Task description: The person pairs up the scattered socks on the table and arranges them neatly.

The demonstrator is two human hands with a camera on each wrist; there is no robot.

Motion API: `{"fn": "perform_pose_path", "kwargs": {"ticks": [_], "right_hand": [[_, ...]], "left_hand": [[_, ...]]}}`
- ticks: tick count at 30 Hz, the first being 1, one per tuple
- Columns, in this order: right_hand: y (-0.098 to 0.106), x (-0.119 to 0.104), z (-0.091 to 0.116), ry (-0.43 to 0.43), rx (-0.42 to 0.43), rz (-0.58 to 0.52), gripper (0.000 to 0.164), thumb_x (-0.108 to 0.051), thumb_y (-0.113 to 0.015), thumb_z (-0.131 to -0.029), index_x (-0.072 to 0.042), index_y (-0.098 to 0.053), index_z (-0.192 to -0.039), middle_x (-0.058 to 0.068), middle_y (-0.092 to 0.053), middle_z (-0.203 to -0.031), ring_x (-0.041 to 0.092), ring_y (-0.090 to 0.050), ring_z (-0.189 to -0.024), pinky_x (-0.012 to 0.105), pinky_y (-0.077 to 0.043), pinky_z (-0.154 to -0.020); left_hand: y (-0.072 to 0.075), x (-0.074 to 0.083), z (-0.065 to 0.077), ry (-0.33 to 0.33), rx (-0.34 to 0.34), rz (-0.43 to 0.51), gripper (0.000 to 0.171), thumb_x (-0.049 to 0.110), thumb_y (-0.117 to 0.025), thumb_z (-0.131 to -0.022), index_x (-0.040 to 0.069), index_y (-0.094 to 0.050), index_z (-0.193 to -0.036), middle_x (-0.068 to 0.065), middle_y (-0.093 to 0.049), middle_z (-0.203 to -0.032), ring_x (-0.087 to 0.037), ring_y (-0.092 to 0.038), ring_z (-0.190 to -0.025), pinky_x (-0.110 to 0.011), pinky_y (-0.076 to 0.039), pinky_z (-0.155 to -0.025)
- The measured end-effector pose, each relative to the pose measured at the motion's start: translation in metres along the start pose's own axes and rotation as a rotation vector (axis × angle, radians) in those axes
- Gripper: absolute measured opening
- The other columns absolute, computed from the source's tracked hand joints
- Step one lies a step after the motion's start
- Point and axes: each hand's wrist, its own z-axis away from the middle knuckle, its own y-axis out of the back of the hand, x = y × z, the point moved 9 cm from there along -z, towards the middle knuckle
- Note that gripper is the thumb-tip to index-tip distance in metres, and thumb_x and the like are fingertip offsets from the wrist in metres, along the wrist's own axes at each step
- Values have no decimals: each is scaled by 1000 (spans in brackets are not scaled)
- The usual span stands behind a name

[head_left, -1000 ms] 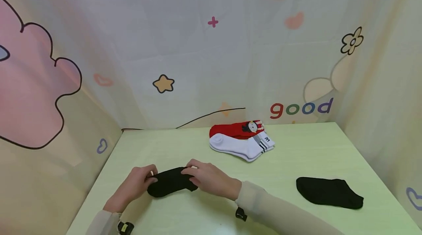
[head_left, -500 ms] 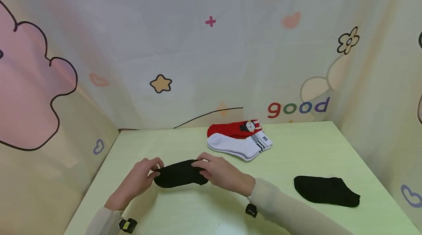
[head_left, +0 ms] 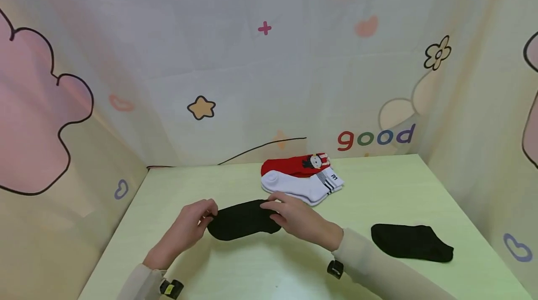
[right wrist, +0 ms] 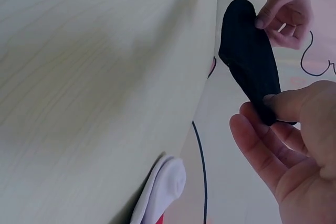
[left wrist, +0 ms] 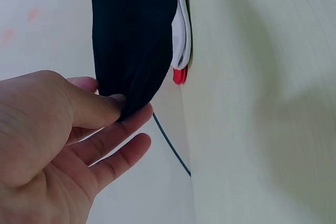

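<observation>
Stretched between both hands is a black ankle sock (head_left: 244, 219), held up over the table. My left hand (head_left: 194, 221) pinches its rounded end between thumb and fingers; in the left wrist view the thumb of the left hand (left wrist: 68, 135) presses the fabric. At the other end my right hand (head_left: 300, 219) pinches the top corner, its thumb on the near face of the sock (right wrist: 249, 51) in the right wrist view. A second black ankle sock (head_left: 412, 242) lies flat on the right side of the table.
Behind the right hand, white socks (head_left: 294, 184) with black stripes lie against red socks (head_left: 286, 167) with a cartoon figure. The pale green table (head_left: 235, 276) ends at a printed curtain (head_left: 239, 66) at the back and sides.
Both hands have carried the black sock to the right and slightly up, toward the white socks. The grip at each end stays. The head view has shifted a little; the other socks lie still.
</observation>
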Motion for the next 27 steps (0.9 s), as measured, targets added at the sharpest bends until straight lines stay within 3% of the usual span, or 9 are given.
{"fn": "perform_pose_path", "kwargs": {"ticks": [4, 8, 20, 27], "right_hand": [[4, 4, 6, -9, -1, 1, 35, -3, -79, -89, -6, -72, -124, 7, -66, -117, 16, -66, -92, 24, -56, -83], [9, 8, 11, -27, -7, -5, 37, -3, -79, -89, -6, -71, -125, 7, -66, -118, 17, -67, -94, 25, -57, -84], [17, 22, 30, -71, -45, -27, 43, 0, -78, -89, -2, -67, -131, 10, -64, -125, 20, -66, -104, 28, -58, -86], [19, 31, 41, -94, -57, -22, 47, 2, -79, -88, -1, -66, -132, 10, -63, -127, 20, -66, -102, 28, -58, -86]], "left_hand": [[-3, 7, -3, -33, 2, 4, 39, -24, -72, -78, 14, -63, -82, 6, -64, -84, -8, -58, -73, -26, -52, -63], [-8, 10, -8, -15, -21, 7, 38, -23, -69, -81, 15, -70, -79, 7, -68, -86, -7, -62, -75, -26, -54, -66], [-20, 23, -25, -31, -41, 8, 24, -16, -70, -86, 6, -79, -92, -2, -76, -98, -18, -73, -91, -33, -60, -78], [-30, 29, -32, -15, -77, 29, 25, -15, -69, -86, 5, -79, -96, -4, -77, -101, -18, -73, -91, -30, -59, -74]]}}
